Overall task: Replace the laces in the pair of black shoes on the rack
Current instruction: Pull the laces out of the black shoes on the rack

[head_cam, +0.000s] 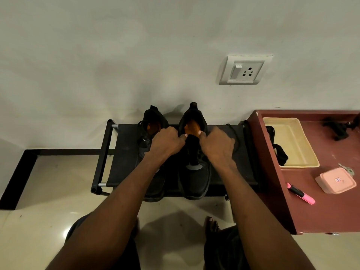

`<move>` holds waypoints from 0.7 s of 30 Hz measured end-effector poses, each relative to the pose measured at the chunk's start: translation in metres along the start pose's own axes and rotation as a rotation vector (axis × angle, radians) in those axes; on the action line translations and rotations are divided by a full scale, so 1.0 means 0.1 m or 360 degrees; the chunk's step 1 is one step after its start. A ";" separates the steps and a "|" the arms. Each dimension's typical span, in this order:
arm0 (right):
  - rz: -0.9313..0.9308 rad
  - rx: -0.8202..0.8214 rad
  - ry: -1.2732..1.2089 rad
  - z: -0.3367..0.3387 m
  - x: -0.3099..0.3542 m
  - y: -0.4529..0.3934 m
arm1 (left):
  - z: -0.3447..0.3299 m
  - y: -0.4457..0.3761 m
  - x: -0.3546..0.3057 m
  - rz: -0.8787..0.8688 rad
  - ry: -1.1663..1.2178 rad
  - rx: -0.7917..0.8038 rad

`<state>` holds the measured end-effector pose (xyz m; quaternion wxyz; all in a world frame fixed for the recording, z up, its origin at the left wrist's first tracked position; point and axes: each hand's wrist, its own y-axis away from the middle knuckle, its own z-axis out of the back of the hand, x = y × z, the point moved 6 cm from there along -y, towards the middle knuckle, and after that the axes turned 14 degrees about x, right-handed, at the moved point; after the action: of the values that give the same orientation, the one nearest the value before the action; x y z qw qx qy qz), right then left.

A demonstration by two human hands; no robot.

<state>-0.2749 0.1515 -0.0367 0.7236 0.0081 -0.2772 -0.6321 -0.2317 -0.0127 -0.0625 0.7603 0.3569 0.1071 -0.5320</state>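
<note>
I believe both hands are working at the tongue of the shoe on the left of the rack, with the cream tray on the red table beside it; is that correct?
Not quite: the head view shows the left hand and right hand at the tongue of the right shoe, not the left shoe. The rack, cream tray and red table are as you said.

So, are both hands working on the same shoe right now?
Yes, the left hand and right hand both grip the tongue area of the right-side black shoe on the rack.
</note>
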 end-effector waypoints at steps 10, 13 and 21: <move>-0.0015 0.0117 -0.0073 0.13 -0.07 0.06 | -0.04 0.03 0.09 0.0174 0.0257 0.0228; -0.0084 0.0107 -0.0162 0.17 -0.13 0.06 | -0.01 0.06 0.15 0.0210 0.0294 0.0233; 0.0409 0.0037 0.0190 0.00 0.13 0.03 | -0.02 0.07 0.05 0.0018 0.0387 0.0334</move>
<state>-0.2720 0.1402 -0.0307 0.8136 0.0187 -0.2396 -0.5294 -0.2231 -0.0141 -0.0639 0.7032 0.4967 0.1403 -0.4889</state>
